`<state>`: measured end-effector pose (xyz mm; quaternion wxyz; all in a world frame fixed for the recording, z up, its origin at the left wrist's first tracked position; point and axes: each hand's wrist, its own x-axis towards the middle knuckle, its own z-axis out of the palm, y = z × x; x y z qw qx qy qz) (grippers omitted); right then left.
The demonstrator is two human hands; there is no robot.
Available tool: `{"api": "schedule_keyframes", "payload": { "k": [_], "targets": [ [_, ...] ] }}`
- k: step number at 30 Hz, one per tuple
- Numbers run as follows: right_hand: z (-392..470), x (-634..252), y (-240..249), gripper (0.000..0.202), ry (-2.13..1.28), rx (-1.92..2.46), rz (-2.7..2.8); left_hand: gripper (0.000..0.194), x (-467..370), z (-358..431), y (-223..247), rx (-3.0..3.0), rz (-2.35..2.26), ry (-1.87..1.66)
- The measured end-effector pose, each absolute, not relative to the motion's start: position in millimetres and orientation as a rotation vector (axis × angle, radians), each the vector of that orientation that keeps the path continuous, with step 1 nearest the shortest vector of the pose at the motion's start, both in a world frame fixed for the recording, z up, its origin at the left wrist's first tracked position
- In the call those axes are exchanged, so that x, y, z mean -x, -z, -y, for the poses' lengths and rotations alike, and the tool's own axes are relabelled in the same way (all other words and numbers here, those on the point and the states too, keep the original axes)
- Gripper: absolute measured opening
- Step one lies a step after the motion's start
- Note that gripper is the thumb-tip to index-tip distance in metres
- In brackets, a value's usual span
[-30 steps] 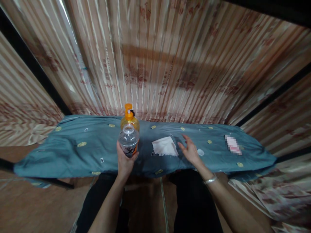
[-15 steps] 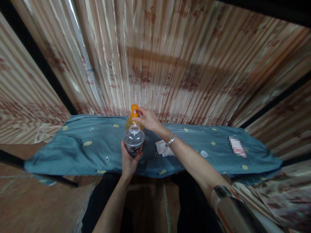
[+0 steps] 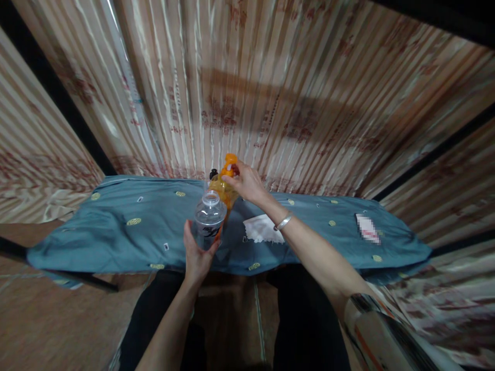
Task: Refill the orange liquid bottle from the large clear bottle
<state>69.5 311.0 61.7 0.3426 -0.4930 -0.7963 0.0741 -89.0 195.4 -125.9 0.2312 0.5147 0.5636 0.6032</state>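
Note:
My left hand [image 3: 200, 255] is wrapped around a clear plastic bottle [image 3: 211, 216] with an uncapped mouth and a dark-printed label. The bottle stands upright near the front of the cloth-covered table. Just behind it, a yellow-orange bottle [image 3: 225, 195] with an orange top leans a little to the right. My right hand [image 3: 247, 181] has its fingers closed round that orange neck. A small black top [image 3: 213, 174] shows behind the two bottles; what it belongs to is mostly hidden.
A teal patterned cloth [image 3: 116, 226] covers the narrow table. On it lie a ragged white cloth or paper [image 3: 265, 230], partly behind my right forearm, and a blurred pinkish-white item [image 3: 367, 228] at the right. A pleated curtain [image 3: 251, 93] hangs close behind, between dark posts.
The orange-topped bottle has moved up and right with my right hand and now tilts, uncovering the black top behind. The view has shifted slightly; a white disc seen earlier is hidden by my forearm.

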Motion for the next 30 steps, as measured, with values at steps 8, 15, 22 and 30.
{"api": "schedule_keyframes", "payload": {
  "k": [8,15,22,30],
  "targets": [
    [-291.1,-131.3,-80.0,0.03,-0.197,1.231,1.946,0.065,111.8,-164.9,123.1,-1.383,-1.581,-1.668],
    [-267.2,-175.7,-82.1,0.023,-0.206,1.191,1.867,0.035,78.8,-137.8,142.1,-1.611,-1.269,-1.345],
    [-241.9,-182.7,-55.6,0.019,-0.369,1.172,1.914,0.089,14.3,-171.5,137.5,-1.64,-1.233,-1.408],
    [-225.2,-171.7,-24.4,0.025,-0.4,1.2,1.822,0.12,-17.5,-210.7,139.3,-1.49,-1.256,-1.396]
  ]
}}
